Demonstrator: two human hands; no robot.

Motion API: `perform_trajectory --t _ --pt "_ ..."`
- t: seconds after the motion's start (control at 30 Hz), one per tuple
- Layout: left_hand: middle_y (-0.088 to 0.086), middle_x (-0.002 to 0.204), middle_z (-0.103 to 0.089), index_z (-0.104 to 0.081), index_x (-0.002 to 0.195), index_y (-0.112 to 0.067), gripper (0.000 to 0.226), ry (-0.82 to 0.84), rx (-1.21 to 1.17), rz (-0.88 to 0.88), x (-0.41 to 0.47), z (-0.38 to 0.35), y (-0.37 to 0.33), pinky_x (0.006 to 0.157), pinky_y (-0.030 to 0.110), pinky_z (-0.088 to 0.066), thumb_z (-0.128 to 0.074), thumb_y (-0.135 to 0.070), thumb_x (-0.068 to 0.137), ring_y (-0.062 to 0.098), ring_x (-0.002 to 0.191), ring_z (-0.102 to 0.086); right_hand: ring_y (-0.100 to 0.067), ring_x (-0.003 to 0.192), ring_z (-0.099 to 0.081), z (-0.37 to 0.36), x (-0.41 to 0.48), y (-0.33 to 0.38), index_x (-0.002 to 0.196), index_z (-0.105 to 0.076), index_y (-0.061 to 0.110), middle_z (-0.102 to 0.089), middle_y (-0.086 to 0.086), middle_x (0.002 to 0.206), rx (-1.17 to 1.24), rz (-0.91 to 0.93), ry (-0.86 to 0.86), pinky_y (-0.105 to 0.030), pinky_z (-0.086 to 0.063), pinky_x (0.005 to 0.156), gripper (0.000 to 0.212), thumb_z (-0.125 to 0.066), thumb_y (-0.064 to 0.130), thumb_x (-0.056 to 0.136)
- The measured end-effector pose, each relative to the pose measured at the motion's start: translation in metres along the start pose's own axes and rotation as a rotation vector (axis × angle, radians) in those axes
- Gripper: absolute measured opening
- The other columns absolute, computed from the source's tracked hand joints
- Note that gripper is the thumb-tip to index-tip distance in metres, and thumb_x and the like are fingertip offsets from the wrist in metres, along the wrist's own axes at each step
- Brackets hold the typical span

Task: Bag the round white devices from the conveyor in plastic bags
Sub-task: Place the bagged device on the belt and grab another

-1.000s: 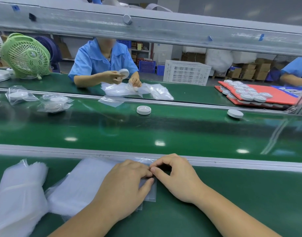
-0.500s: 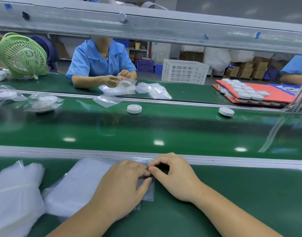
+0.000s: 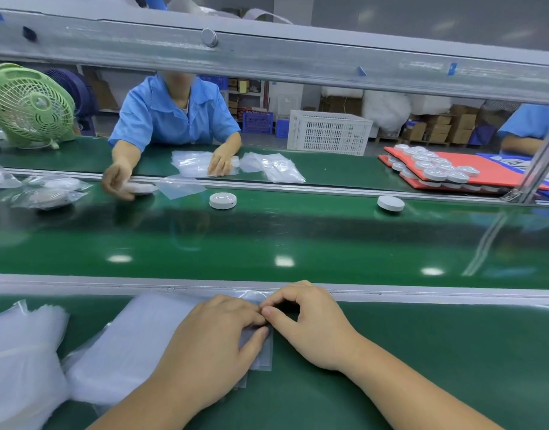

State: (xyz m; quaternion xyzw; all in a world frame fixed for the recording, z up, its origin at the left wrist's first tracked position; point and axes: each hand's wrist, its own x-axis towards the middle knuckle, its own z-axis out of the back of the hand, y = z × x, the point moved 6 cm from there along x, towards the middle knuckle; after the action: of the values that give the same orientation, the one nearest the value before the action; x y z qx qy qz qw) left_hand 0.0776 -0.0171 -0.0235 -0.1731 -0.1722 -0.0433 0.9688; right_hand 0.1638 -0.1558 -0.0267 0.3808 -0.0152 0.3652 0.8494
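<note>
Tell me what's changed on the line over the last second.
The left white device and right white device rode the belt leftward. The worker opposite bagged one and that worker's hand now sets the bagged device on the belt. Left hand and right hand still pinch the top bag.

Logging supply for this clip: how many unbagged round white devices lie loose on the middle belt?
2. The centre device sits by the far rail; the right device lies further along it. Bagged ones at left are not counted. More may lie off-frame.
</note>
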Motion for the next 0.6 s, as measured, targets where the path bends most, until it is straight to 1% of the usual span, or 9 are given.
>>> perform_trajectory --t 0.23,0.33,0.5,0.6 --pt "-0.039 0.109 -0.06 -0.067 0.107 -0.047 0.033 -0.014 -0.028 -0.002 -0.0001 0.0036 -0.0024 0.095 0.017 -0.039 -0.042 -0.061 0.09 -0.008 0.106 -0.048 0.006 0.106 -0.053 -0.0002 -0.0001 -0.001 0.094 -0.072 0.043 -0.066 0.039 0.098 -0.01 -0.009 0.004 -0.013 -0.04 0.086 0.012 -0.061 0.045 0.091" --pt "-0.037 0.11 -0.06 -0.067 0.108 -0.045 0.033 -0.01 -0.029 -0.007 -0.0006 0.0043 -0.0032 0.096 0.017 -0.039 -0.043 -0.06 0.091 -0.008 0.107 -0.048 0.006 0.106 -0.053 0.0 -0.0003 -0.0009 0.094 -0.073 0.042 -0.065 0.039 0.097 -0.013 -0.007 0.002 -0.013 -0.039 0.086 0.011 -0.062 0.044 0.092" --pt "-0.037 0.111 -0.06 -0.067 0.11 -0.045 0.032 -0.004 -0.024 -0.004 -0.0003 0.0042 -0.0035 0.097 0.018 -0.038 -0.045 -0.06 0.092 -0.008 0.108 -0.047 0.005 0.106 -0.053 -0.0004 -0.0003 -0.0003 0.093 -0.073 0.042 -0.067 0.037 0.097 -0.011 -0.013 0.011 -0.016 -0.042 0.088 0.01 -0.063 0.042 0.092" --pt "-0.037 0.112 -0.06 -0.067 0.111 -0.045 0.032 0.0 -0.019 -0.004 -0.0003 0.0036 -0.0036 0.097 0.018 -0.038 -0.044 -0.059 0.093 -0.008 0.108 -0.047 0.005 0.106 -0.053 0.0001 -0.0001 -0.0007 0.094 -0.073 0.042 -0.067 0.037 0.097 -0.017 -0.015 0.011 -0.015 -0.041 0.087 0.011 -0.063 0.043 0.092"
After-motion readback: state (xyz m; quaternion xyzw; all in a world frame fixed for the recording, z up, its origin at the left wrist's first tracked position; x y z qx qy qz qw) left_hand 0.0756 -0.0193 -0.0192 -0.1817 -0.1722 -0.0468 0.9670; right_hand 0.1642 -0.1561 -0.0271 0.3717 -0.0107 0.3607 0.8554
